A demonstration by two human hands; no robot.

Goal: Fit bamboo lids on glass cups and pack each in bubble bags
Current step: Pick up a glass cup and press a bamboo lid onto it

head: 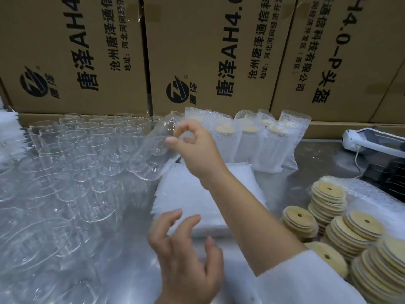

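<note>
My right hand (195, 152) pinches a clear glass cup (146, 159) near its base and holds it tilted in the air, mouth down-left, above the edge of a flat stack of bubble bags (186, 194). My left hand (186, 260) hovers lower, over the near end of that stack, fingers spread and loosely curled, holding nothing. Stacks of round bamboo lids (328, 196) with centre holes lie at the right. Several lidded cups in bubble bags (247, 137) stand at the back.
Many bare glass cups (72, 150) crowd the left half of the metal table. Printed cardboard boxes (208, 51) wall off the back. A white device (372, 141) and a black object (385, 176) sit at the far right, bubble wrap (377, 200) beneath the lids.
</note>
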